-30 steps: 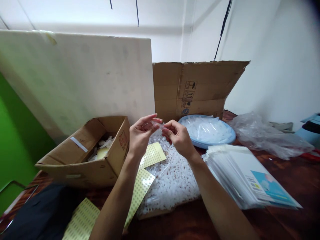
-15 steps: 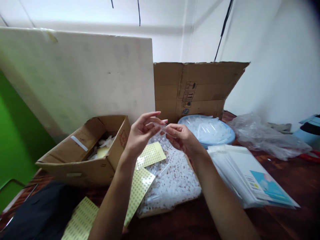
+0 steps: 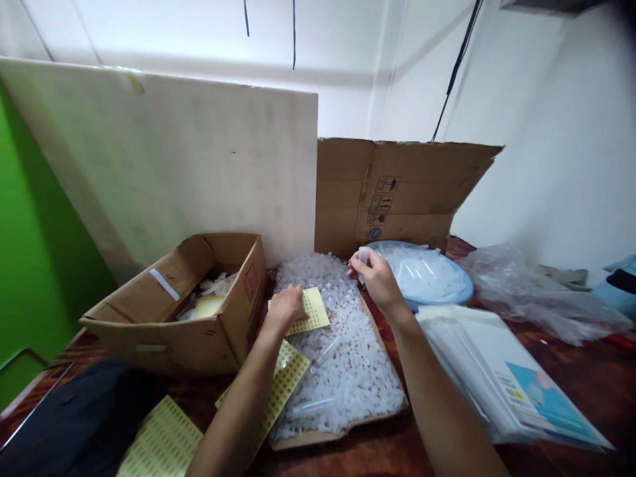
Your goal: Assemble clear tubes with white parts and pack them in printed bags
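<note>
My left hand (image 3: 289,305) is down on a yellow sheet of small round stickers (image 3: 314,310), fingers curled and pressed together. Its fingertips are partly hidden, so what they pinch I cannot make out. Raised to the right, near the blue basin, my right hand (image 3: 376,275) is closed around a small translucent plastic piece (image 3: 363,257). Between and below both hands lies a heap of small white translucent plastic pieces (image 3: 352,364) on a cardboard tray. A second yellow sticker sheet (image 3: 285,377) lies partly under my left forearm.
An open cardboard box (image 3: 163,344) with scraps stands left. Behind the right hand is a blue basin (image 3: 464,291) of clear plastic pieces. White plastic sleeves (image 3: 477,371) lie right, near a crumpled plastic bag (image 3: 527,285). Another sticker sheet (image 3: 161,440) and black cloth (image 3: 74,424) lie front left.
My hands were together, fingering a clear plastic piece. Now they are apart: the left has dropped to the sticker sheet, while the right keeps the piece and has moved slightly right.
</note>
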### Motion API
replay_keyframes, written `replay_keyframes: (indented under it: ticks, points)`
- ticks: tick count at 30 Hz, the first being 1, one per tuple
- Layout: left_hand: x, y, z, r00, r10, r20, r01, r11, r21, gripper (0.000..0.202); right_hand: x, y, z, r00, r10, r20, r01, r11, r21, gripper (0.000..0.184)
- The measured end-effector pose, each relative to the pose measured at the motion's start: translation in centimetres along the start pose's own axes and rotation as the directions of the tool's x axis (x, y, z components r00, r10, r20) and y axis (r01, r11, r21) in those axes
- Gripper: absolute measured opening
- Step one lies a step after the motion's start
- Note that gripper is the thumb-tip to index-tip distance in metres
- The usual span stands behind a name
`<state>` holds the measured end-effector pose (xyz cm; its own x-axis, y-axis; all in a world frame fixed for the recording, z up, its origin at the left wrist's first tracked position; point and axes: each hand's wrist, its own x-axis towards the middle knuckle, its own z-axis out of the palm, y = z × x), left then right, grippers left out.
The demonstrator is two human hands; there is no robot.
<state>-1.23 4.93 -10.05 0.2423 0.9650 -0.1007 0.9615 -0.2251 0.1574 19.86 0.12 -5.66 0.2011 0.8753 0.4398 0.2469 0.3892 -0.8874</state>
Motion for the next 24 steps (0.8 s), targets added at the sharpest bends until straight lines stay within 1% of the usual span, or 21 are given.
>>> replay_keyframes:
  ticks: [2,5,9,12,14,15,17,18,19,20,21,22,23,24]
  points:
    - [0.2,-0.1,0.1,0.999,-0.017,-0.044,0.017,1.000,0.002,0.049,0.1,0.6,0.2,0.999,0.006,0.038,-0.002,0.996,-0.091,0.013]
    - [0.7,-0.6,0.1,0.995,-0.032,-0.094,0.029,0.999,-0.028,0.045,0.1,1.2,0.5,0.996,0.003,0.094,0.017,0.976,-0.218,0.013]
    - [0.7,-1.5,-0.8,0.985,-0.023,-0.171,0.002,0.993,-0.122,0.038,0.0,1.4,0.6,0.994,0.010,0.112,0.020,0.965,-0.261,0.017]
    - [-0.2,-1.6,-2.5,0.971,0.046,-0.234,-0.098,0.972,-0.214,0.044,0.0,1.5,0.6,0.994,0.020,0.110,0.011,0.961,-0.276,0.022]
    - [-1.1,-1.4,-3.8,0.955,0.124,-0.268,-0.202,0.937,-0.285,0.047,0.0,1.6,0.6,0.993,0.037,0.109,-0.009,0.969,-0.248,0.027]
    - [-1.6,-1.2,-4.5,0.943,0.162,-0.290,-0.256,0.910,-0.326,0.047,0.0,1.6,0.6,0.991,0.050,0.125,-0.022,0.976,-0.217,0.029]
    - [-2.6,-0.6,-5.7,0.912,0.223,-0.344,-0.357,0.845,-0.398,0.047,-0.1,1.4,0.5,0.976,0.076,0.204,-0.054,0.992,-0.110,0.034]
    - [-3.0,-0.3,-6.2,0.889,0.247,-0.387,-0.407,0.812,-0.418,0.046,-0.1,1.2,0.6,0.965,0.082,0.250,-0.075,0.996,-0.040,0.040]
    - [-3.4,0.1,-6.6,0.855,0.270,-0.442,-0.462,0.784,-0.415,0.045,-0.2,0.9,0.6,0.955,0.082,0.285,-0.095,0.995,0.032,0.046]
    - [-3.8,0.5,-6.9,0.808,0.295,-0.510,-0.519,0.765,-0.381,0.042,-0.4,0.5,0.6,0.951,0.076,0.301,-0.111,0.989,0.100,0.050]
    - [-4.1,0.8,-7.2,0.746,0.324,-0.582,-0.578,0.750,-0.323,0.037,-0.5,0.0,0.7,0.952,0.068,0.298,-0.120,0.980,0.160,0.050]
    - [-4.4,1.2,-7.5,0.671,0.356,-0.650,-0.630,0.736,-0.248,0.030,-0.7,-0.4,0.7,0.957,0.060,0.283,-0.123,0.970,0.209,0.047]
    - [-4.6,1.5,-7.6,0.596,0.386,-0.704,-0.669,0.723,-0.170,0.022,-0.8,-0.9,0.8,0.962,0.050,0.268,-0.118,0.962,0.245,0.041]
    - [-4.8,1.8,-7.8,0.534,0.408,-0.741,-0.693,0.713,-0.107,0.017,-1.0,-1.3,0.8,0.965,0.038,0.260,-0.110,0.957,0.270,0.036]
